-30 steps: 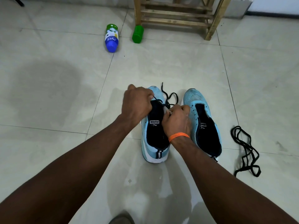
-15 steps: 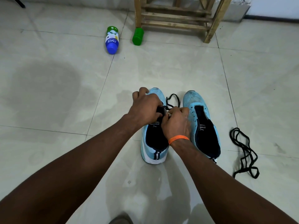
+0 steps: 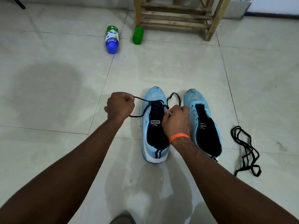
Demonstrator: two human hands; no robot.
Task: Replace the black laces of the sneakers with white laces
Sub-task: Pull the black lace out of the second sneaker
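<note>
Through your head camera, your left hand (image 3: 120, 105) is fisted round a thin black lace (image 3: 142, 99), which runs taut sideways from the left sneaker (image 3: 155, 94), pale blue mesh on the glossy tiled floor (image 3: 64, 78). Your right hand (image 3: 177, 121) pinches the same cord by the eyelets, a loop arching beyond it. The right sneaker (image 3: 195, 97) stands just beside, eyelets bare. A loose lace (image 3: 246, 151) lies tangled to its right.

Light-blue sneakers (image 3: 154, 126), black lace (image 3: 246, 151), orange wristband (image 3: 178, 136).

Head-worn, forward-down, perhaps near the sneakers (image 3: 155, 96)
</note>
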